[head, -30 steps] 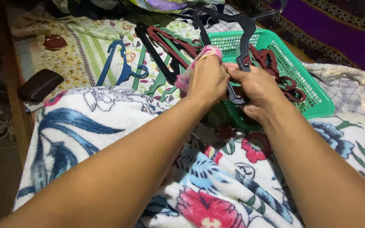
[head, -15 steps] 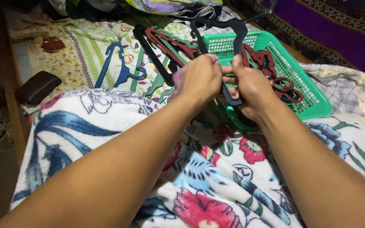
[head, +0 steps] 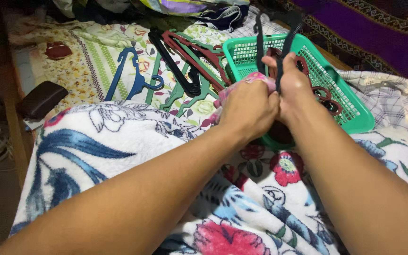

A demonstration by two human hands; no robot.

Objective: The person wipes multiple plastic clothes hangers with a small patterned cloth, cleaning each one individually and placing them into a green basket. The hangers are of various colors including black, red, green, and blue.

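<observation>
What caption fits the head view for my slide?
Both hands, left and right, grip a black hanger and pink cloth over a green basket.

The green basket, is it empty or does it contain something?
Not empty. Dark red hangers lie inside the green basket, visible against its mesh floor beside the right hand.
</observation>
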